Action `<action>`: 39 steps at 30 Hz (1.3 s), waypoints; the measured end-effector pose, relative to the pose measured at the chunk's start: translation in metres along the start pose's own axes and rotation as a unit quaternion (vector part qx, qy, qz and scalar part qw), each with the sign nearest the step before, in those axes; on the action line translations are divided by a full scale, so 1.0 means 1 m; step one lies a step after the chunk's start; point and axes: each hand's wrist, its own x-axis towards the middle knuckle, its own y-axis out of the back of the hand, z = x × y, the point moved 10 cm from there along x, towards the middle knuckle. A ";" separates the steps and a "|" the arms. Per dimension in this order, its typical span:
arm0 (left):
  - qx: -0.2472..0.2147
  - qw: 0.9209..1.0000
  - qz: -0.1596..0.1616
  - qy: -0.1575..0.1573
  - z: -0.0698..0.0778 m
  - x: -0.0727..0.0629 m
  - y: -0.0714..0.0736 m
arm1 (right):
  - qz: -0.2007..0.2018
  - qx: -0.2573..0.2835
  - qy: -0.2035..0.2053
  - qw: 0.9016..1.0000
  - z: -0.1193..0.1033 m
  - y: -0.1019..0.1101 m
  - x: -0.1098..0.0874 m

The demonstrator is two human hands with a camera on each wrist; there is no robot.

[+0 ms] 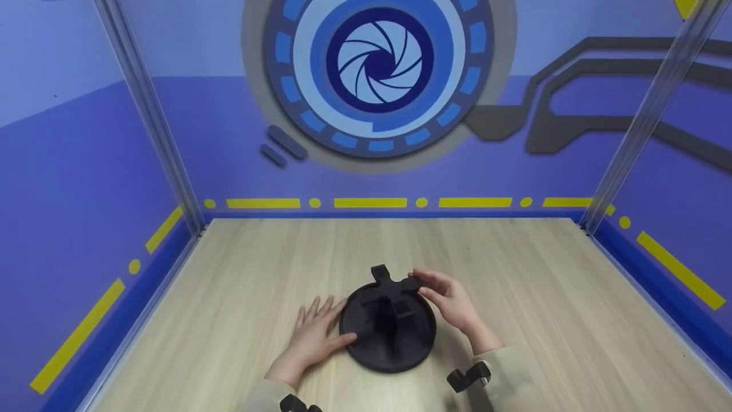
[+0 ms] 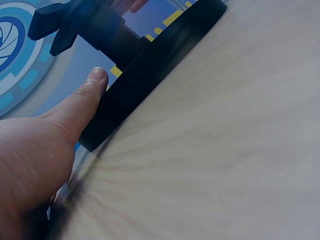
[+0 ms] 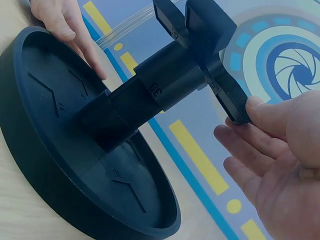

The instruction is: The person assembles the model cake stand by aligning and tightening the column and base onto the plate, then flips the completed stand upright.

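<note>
A black stand [image 1: 394, 349] sits upright on the wooden tabletop, with a round rimmed base, a central post and a cross-shaped top [image 1: 394, 284]. Numbers and angled lines mark the base in the right wrist view, and the post [image 3: 150, 85] carries a number too. My left hand [image 1: 311, 337] lies at the left side of the base, fingers spread and straight, its thumb [image 2: 90, 95] against the rim. With thumb and fingertips, my right hand [image 1: 454, 303] pinches the end of one arm [image 3: 230, 97] of the cross.
The wooden table [image 1: 257, 257] is bordered by blue printed panels [image 1: 217, 126] at the back and both sides. Metal posts [image 1: 154, 114] stand at the back corners. A black strap piece [image 1: 469, 376] sits at my right wrist.
</note>
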 end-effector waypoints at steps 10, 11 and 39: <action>0.003 1.000 0.000 0.002 0.000 0.002 0.000 | -0.027 -0.016 -0.004 1.000 0.002 0.007 -0.002; 0.004 1.000 0.001 0.000 0.000 0.002 0.000 | -0.033 -0.015 -0.005 0.999 0.002 0.007 -0.002; 0.007 1.000 0.005 -0.003 0.000 0.000 0.001 | -0.133 -0.010 -0.024 0.991 -0.010 -0.014 -0.012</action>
